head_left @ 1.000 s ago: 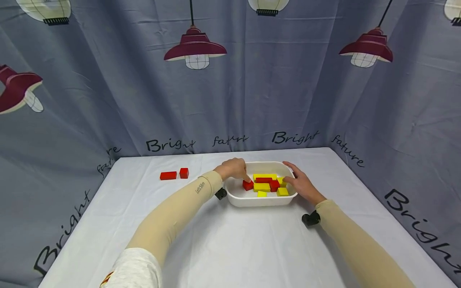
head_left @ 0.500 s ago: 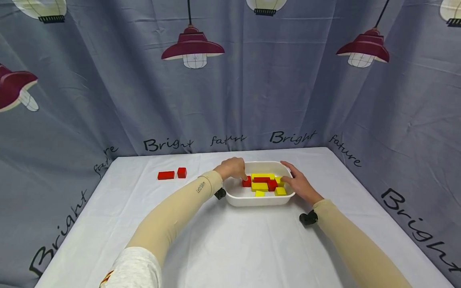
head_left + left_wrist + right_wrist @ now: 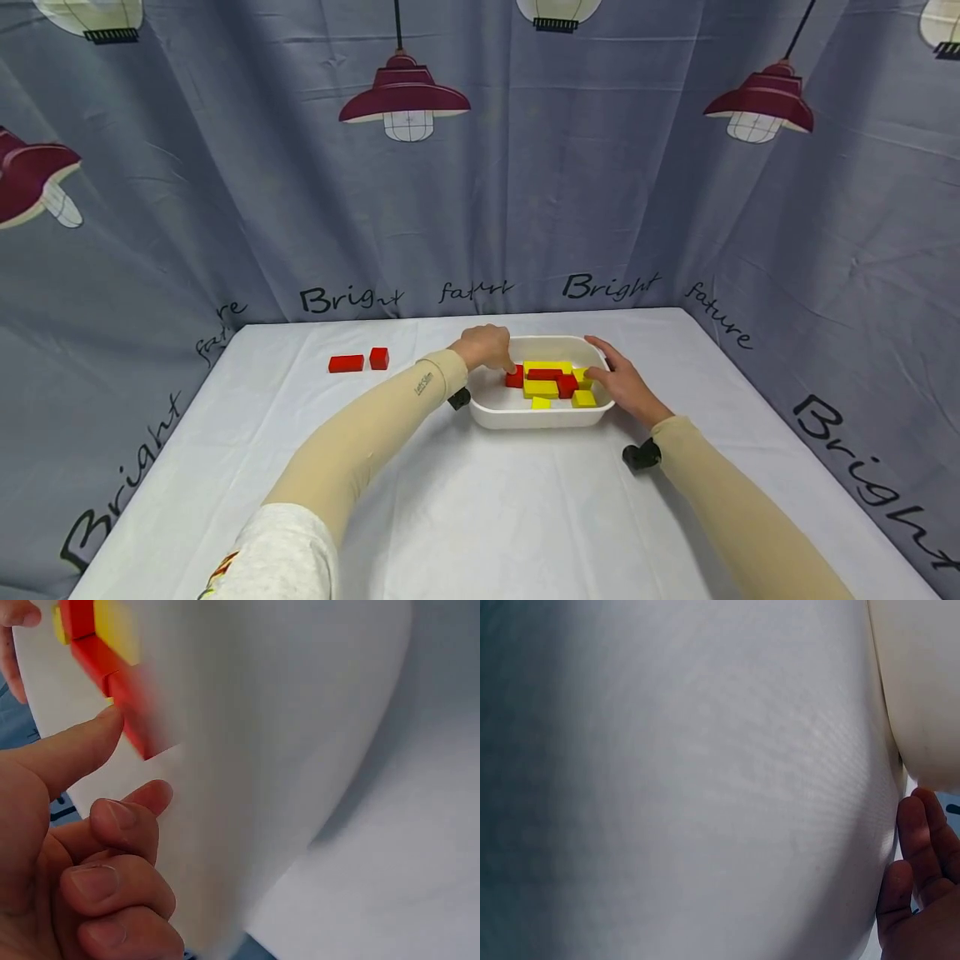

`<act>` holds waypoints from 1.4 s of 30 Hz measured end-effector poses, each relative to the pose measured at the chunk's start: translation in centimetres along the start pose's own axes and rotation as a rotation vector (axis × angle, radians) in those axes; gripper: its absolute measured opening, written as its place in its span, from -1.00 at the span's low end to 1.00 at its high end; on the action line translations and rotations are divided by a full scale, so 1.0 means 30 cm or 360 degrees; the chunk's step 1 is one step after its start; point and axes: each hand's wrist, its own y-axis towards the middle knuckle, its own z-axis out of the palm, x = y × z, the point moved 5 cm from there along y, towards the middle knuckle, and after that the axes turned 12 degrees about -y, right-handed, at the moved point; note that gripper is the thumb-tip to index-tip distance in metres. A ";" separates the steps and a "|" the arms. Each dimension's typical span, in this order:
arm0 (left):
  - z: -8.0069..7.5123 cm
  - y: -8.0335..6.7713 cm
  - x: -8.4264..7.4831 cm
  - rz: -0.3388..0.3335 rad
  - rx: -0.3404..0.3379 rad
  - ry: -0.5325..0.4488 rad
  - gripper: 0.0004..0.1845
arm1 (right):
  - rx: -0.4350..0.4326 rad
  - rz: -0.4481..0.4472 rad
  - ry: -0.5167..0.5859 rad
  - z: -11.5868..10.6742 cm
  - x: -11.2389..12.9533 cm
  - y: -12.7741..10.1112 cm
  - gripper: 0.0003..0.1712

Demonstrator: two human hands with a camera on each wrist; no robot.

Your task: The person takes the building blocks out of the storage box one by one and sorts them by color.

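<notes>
Left hand [image 3: 486,346] slants downward, thumb against red block [image 3: 139,724].

White box [image 3: 543,419]: open-topped, rounded corners, sitting upright.
Red block [image 3: 513,379]: inside, toward the left end.
Yellow block [image 3: 581,378]: inside, near the right end, partly hidden.

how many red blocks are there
5: a long block and a cube left of the tray; inside it, a third by the left hand, a slim fourth mid-tray, a fifth right of that. Others may be hidden.
</notes>
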 end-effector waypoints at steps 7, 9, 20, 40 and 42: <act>-0.026 -0.005 -0.039 0.0047 -0.0009 -0.0045 -0.56 | -0.0018 -0.0010 0.0018 -0.002 -0.003 -0.006 -0.17; -0.027 -0.006 -0.045 0.0048 0.0013 -0.0084 -0.55 | -0.0020 -0.0012 0.0019 -0.002 -0.005 -0.004 -0.17; 0.009 0.050 -0.017 -0.0046 0.0180 -0.0513 -0.74 | -0.0019 0.0000 0.0003 0.003 -0.003 -0.006 -0.19; 0.023 0.060 0.012 0.0106 0.0378 -0.0708 -0.80 | -0.0029 0.0009 0.0016 -0.005 -0.006 -0.013 -0.18; 0.025 0.061 0.015 0.0102 0.0389 -0.0708 -0.80 | -0.0027 -0.0002 0.0012 -0.005 -0.007 -0.013 -0.18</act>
